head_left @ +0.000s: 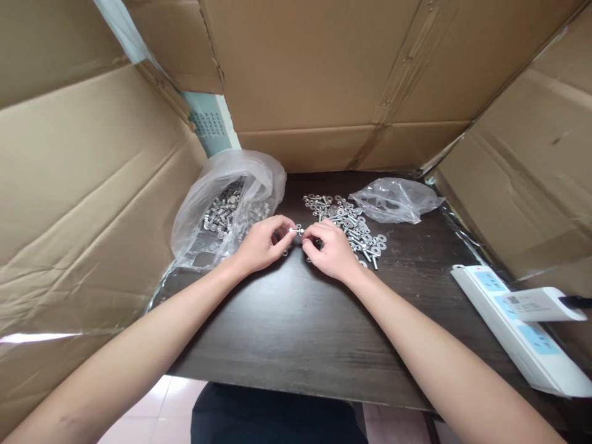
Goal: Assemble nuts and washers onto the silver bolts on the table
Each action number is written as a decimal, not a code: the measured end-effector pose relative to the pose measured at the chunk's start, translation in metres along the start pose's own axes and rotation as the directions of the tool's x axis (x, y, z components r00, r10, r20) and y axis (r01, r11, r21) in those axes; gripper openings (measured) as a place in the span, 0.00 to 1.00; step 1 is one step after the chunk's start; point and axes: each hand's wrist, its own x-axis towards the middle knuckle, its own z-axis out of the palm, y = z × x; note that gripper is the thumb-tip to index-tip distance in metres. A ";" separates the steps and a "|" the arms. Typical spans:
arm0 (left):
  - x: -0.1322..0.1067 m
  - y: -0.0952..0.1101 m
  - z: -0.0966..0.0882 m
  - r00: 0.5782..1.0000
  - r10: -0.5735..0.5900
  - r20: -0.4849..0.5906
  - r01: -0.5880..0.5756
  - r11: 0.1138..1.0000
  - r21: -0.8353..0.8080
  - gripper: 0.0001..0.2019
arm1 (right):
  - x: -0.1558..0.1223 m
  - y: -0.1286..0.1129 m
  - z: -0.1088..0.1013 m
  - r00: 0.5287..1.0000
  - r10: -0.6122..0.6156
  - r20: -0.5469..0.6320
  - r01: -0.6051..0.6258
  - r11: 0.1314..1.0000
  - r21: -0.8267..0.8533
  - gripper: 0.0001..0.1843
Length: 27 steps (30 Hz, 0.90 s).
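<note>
Between the thumb and fingertips of my left hand (266,243) is a small silver bolt (296,230), lying roughly level. My right hand (330,246) has its fingers curled in a pinch at the bolt's other end, where a small nut (302,231) shows by the fingertips. Part of that grip is hidden behind the fingers. Just beyond my fingertips lies a loose washer (299,226). A pile of silver bolts, nuts and washers (356,231) spreads over the dark table (287,327) behind and beside my right hand.
At the left stands an open clear plastic bag (187,216) holding many bolts (222,216). Another plastic bag (398,200) lies flattened behind the pile. A white power strip (522,333) with a plugged-in adapter (539,304) is at the right. Cardboard walls (324,68) enclose the table.
</note>
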 end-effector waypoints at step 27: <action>0.000 -0.001 0.000 1.000 -0.006 0.014 0.006 1.000 0.007 0.09 | 0.000 0.000 0.000 1.000 -0.016 -0.007 0.016 1.000 0.005 0.10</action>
